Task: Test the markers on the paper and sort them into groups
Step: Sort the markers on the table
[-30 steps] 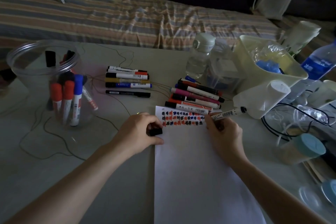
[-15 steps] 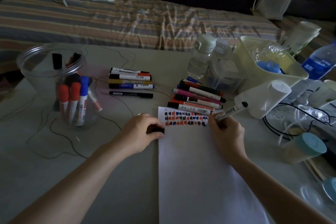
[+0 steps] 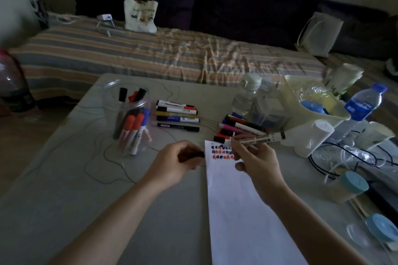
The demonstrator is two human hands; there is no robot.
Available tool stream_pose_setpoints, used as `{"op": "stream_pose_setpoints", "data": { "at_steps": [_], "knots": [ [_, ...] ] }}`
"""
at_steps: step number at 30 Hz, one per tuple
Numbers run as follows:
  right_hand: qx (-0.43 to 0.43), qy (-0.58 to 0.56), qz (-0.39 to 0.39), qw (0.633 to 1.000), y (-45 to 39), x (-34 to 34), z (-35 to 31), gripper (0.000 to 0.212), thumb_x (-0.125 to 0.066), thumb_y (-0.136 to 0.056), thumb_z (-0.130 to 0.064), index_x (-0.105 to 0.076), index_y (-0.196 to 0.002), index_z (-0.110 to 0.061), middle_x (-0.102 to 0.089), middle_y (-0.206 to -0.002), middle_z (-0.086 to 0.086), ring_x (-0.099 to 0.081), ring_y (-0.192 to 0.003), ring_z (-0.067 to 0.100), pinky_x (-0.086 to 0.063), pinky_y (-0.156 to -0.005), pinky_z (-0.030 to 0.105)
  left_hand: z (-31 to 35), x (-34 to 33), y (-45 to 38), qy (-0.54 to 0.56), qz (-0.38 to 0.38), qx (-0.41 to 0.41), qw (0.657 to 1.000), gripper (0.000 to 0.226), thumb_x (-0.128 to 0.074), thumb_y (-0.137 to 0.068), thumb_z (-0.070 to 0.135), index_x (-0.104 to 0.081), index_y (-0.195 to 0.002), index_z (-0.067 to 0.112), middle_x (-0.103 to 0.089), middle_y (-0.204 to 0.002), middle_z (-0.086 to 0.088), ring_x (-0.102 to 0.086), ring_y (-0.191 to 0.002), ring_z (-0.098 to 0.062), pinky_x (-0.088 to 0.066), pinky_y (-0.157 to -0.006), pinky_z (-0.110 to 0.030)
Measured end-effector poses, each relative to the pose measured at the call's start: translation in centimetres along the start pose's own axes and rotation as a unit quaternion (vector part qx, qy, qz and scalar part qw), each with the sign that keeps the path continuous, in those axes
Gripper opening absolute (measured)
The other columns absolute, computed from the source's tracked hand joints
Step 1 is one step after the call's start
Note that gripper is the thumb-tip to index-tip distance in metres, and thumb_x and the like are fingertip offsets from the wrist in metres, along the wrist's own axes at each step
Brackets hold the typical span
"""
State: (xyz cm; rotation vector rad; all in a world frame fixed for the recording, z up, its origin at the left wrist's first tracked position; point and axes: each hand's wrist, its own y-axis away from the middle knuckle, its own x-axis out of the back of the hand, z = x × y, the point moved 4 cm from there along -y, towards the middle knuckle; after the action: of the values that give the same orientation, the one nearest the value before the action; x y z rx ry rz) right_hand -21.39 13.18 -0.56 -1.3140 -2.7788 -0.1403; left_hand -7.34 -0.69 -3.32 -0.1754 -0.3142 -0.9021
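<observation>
A white paper sheet lies on the grey table, with rows of red, blue and black test marks at its top. My right hand holds an uncapped marker level above those marks, tip pointing left. My left hand grips the black cap just left of the paper's edge. One group of markers lies in the middle of the table. A second group lies right above the paper. A clear jar holds several more markers.
Clear bottles, a pale tub, a blue-label water bottle, black cables and blue-lidded jars crowd the table's right side. A thin wire loops over the left part. A striped bed lies behind.
My right hand lifted the marker off the paper and turned it level, tip to the left. My left hand stays beside the paper with the cap. The view tilted up.
</observation>
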Motion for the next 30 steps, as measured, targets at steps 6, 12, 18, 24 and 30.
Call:
{"op": "stream_pose_setpoints", "data": {
  "at_steps": [6, 12, 18, 24, 30],
  "knots": [
    [-0.031, -0.099, -0.017, 0.994, 3.1, -2.7, -0.6, 0.022, -0.058, -0.096, -0.027, -0.069, -0.09, -0.009, -0.065, -0.072, 0.009, -0.056, -0.066, 0.018, -0.043, -0.058, 0.03, 1.3, 1.7, 2.2, 0.103, 0.058, 0.014, 0.993, 0.013, -0.067, -0.089, 0.016, -0.071, -0.09, 0.028, -0.073, -0.084, 0.001, -0.068, -0.076, -0.012, -0.056, -0.081, -0.03],
    [-0.016, -0.095, -0.013, 0.995, 3.8, -3.6, -1.9, 0.025, -0.059, -0.095, -0.027, -0.067, -0.083, -0.006, -0.062, -0.068, 0.008, -0.052, -0.062, 0.016, -0.04, -0.056, 0.029, 1.9, 1.8, 2.7, 0.134, 0.064, 0.015, 0.989, 0.011, -0.062, -0.093, 0.021, -0.069, -0.093, 0.028, -0.068, -0.076, 0.009, -0.064, -0.073, -0.006, -0.056, -0.081, -0.032],
    [-0.01, -0.09, -0.014, 0.996, 3.8, -3.8, -2.0, 0.029, -0.061, -0.093, -0.029, -0.069, -0.079, -0.005, -0.065, -0.07, 0.01, -0.055, -0.066, 0.017, -0.042, -0.057, 0.029, 2.7, 1.7, 2.8, 0.108, 0.034, -0.01, 0.993, 0.011, -0.063, -0.092, 0.018, -0.068, -0.093, 0.028, -0.07, -0.085, -0.003, -0.065, -0.078, -0.017, -0.055, -0.081, -0.035],
    [-0.033, -0.085, -0.033, 0.995, 4.0, -4.6, -1.7, 0.034, -0.068, -0.074, -0.042, -0.071, -0.08, -0.008, -0.063, -0.067, 0.004, -0.055, -0.064, 0.013, -0.044, -0.058, 0.027, 3.1, 1.4, 2.9, 0.1, 0.02, -0.007, 0.995, 0.011, -0.061, -0.093, 0.021, -0.068, -0.095, 0.03, -0.07, -0.087, -0.005, -0.066, -0.083, -0.023, -0.054, -0.079, -0.042],
    [-0.048, -0.109, -0.034, 0.992, 4.1, -4.8, -1.3, 0.04, -0.067, -0.072, -0.038, -0.073, -0.09, -0.003, -0.066, -0.067, 0.003, -0.059, -0.066, 0.014, -0.05, -0.069, 0.03, 2.7, 1.6, 2.9, 0.089, 0.036, -0.031, 0.995, 0.017, -0.063, -0.092, 0.019, -0.069, -0.091, 0.034, -0.073, -0.082, 0.001, -0.067, -0.077, -0.021, -0.055, -0.075, -0.041]
  ]
}}
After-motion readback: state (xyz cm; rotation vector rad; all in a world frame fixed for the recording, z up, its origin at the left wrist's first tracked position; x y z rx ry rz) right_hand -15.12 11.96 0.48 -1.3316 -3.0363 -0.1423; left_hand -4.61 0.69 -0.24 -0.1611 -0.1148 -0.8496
